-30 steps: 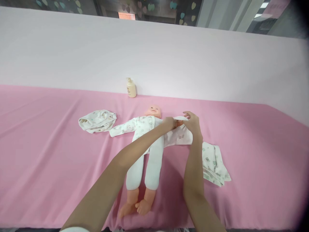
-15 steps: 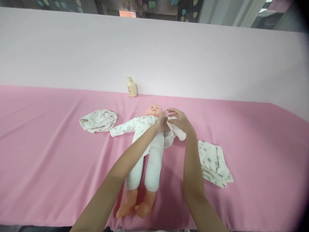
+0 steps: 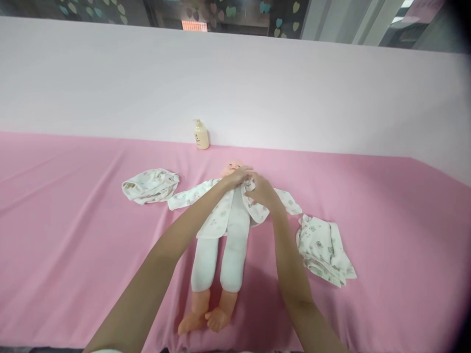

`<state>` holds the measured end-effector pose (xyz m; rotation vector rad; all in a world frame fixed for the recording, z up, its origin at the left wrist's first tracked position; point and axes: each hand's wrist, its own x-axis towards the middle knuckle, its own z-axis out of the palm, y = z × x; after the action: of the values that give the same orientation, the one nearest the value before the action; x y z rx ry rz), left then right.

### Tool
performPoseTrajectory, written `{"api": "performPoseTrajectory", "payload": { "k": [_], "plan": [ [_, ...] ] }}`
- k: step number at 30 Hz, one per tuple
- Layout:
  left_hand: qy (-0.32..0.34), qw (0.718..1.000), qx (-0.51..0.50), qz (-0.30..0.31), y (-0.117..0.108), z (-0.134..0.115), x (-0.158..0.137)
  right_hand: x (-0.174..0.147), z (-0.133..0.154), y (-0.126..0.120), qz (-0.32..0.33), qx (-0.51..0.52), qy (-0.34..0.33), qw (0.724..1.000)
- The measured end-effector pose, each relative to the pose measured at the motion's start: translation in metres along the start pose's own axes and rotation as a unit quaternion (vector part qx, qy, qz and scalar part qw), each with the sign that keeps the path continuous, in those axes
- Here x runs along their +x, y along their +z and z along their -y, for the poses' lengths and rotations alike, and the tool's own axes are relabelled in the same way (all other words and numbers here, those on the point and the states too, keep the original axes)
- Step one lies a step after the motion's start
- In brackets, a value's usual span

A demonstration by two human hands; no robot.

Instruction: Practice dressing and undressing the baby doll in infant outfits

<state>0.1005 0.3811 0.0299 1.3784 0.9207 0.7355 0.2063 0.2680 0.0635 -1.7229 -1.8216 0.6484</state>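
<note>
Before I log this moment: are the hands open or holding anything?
Left hand: across the doll, below its face; grip unclear.
Right hand: curled at the jacket; grip unclear.

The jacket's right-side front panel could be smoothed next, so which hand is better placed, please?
Probably the right hand: it is at that panel, while the left hand is near the doll's head.

At the left hand (image 3: 237,176) and right hand (image 3: 263,191), an open-fronted cloth jacket (image 3: 217,218) was white with small muted prints. Below them, the smooth plastic-footed doll (image 3: 233,255) had plain white legs and peach feet. Left of them, a bunched cloth (image 3: 150,186) was white, faintly printed; right, a folded cloth (image 3: 326,250) was white with greenish prints. Beyond, the pump bottle (image 3: 202,137) was cream, dark-lettered. The sheet (image 3: 73,235) beneath was pink.
</note>
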Motion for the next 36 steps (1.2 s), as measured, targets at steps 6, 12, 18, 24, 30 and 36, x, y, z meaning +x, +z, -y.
{"api": "performPoseTrajectory", "payload": {
  "k": [6, 12, 18, 24, 30, 36],
  "plan": [
    [0.009, 0.978, 0.206, -0.014, 0.005, -0.001, 0.003, -0.002, 0.021, 0.023, 0.078, -0.178, 0.038, 0.980],
    [0.035, 0.940, 0.339, -0.005, 0.008, 0.002, 0.002, 0.001, 0.024, 0.024, 0.093, -0.229, 0.033, 0.968],
    [0.108, 0.906, 0.405, -0.052, -0.013, 0.000, -0.001, -0.007, 0.026, 0.020, 0.084, -0.211, -0.057, 0.972],
    [0.129, 0.869, 0.465, -0.112, -0.049, 0.000, -0.009, -0.012, 0.032, 0.029, 0.082, -0.118, -0.175, 0.974],
    [0.099, 0.851, 0.465, -0.224, -0.054, 0.007, -0.034, -0.016, 0.036, 0.041, 0.258, 0.036, -0.202, 0.944],
    [0.042, 0.823, 0.502, -0.261, -0.057, 0.018, -0.055, -0.010, 0.024, 0.020, 0.197, 0.045, -0.102, 0.974]
  ]
}}
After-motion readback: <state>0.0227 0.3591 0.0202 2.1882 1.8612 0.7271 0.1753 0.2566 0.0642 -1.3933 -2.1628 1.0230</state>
